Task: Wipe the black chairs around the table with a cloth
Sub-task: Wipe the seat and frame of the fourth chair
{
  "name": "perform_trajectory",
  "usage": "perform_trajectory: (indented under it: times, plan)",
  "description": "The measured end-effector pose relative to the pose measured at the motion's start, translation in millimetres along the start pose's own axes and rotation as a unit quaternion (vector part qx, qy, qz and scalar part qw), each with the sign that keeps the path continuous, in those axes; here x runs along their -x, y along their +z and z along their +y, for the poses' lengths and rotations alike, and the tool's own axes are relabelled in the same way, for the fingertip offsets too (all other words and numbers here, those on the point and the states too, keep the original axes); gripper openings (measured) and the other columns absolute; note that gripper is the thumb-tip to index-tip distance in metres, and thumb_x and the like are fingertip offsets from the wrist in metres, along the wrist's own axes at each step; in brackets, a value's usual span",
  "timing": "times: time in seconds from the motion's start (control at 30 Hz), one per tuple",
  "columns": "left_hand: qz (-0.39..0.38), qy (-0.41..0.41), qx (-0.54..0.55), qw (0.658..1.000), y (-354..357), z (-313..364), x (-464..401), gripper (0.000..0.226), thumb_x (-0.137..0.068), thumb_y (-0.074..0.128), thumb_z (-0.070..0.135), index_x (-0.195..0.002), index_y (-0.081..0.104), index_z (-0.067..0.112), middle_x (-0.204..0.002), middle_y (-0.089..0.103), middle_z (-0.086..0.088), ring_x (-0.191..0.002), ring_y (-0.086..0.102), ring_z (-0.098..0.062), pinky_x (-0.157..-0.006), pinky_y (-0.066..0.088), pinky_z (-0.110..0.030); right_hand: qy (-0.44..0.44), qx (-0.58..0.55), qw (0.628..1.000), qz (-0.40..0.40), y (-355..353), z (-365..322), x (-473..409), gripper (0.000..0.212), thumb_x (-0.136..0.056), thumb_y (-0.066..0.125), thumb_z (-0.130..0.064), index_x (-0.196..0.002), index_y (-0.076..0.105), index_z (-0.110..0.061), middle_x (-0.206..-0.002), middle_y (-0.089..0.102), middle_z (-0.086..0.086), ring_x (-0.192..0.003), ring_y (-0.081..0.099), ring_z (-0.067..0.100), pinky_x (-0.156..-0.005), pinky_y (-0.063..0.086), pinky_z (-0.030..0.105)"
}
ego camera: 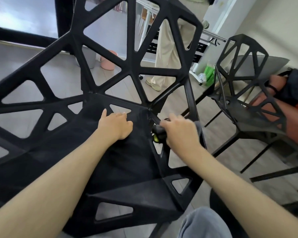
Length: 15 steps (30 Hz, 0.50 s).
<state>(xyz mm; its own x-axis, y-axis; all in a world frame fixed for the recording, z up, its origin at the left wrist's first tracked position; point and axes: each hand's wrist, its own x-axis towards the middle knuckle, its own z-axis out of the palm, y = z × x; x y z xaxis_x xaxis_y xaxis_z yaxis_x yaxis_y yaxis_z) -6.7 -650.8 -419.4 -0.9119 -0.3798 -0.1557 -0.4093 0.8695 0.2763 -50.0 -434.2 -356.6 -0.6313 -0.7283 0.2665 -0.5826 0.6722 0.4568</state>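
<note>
The near black chair [120,93] fills the view, its open-lattice back ahead and its seat below. The left hand [116,125] rests on the seat with fingers loosely curled, holding nothing, probably to steady the chair. The right hand [179,133] wraps its fingers round a dark cloth [159,132] pressed against the seat's right edge strut, apparently wiping there. A second black chair [244,79] stands at the tabletop [272,63].

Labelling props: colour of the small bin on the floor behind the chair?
Pink bin, head view.
</note>
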Motion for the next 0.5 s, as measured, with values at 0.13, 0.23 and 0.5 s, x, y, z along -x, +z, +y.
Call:
perform_trajectory:
  times: [0.13, 0.23, 0.5]
  plan:
    - [-0.013, -0.002, 0.004, 1.0, -5, -2, -2, 0.059, -0.105, 0.02, 0.034, -0.157, 0.036, 0.012, -0.161, 0.043, -0.011, -0.147, 0.039, -0.028, -0.129, -0.002, -0.052, 0.01, -0.01, 1.0, -0.001, -5, 1, 22, 0.026, -0.063, 0.084, -0.016, -0.083, 0.069, -0.024, -0.08, 0.059, 0.0, -0.066, 0.06, 0.024, -0.053, 0.028, 0.03]
    - [-0.02, 0.0, 0.011, 1.0, -8, -2, -2, 0.059, -0.105, 0.019, 0.033, -0.157, 0.037, 0.013, -0.162, 0.041, -0.011, -0.148, 0.038, -0.029, -0.128, -0.002, -0.052, 0.017, -0.02, 0.999, -0.018, -22, 18, 62, 0.03, -0.063, 0.083, -0.019, -0.088, 0.067, -0.025, -0.089, 0.059, 0.0, -0.075, 0.059, 0.025, -0.056, 0.03, 0.031]
    - [-0.024, -0.001, 0.015, 1.0, -7, -2, -4, 0.059, -0.105, 0.019, 0.033, -0.158, 0.037, 0.013, -0.163, 0.041, -0.012, -0.149, 0.037, -0.029, -0.128, -0.003, -0.052, 0.07, -0.058, 0.996, -0.017, -32, 33, 110, 0.038, -0.057, 0.086, -0.015, -0.086, 0.065, -0.027, -0.086, 0.053, -0.006, -0.072, 0.053, 0.02, -0.056, 0.026, 0.025]
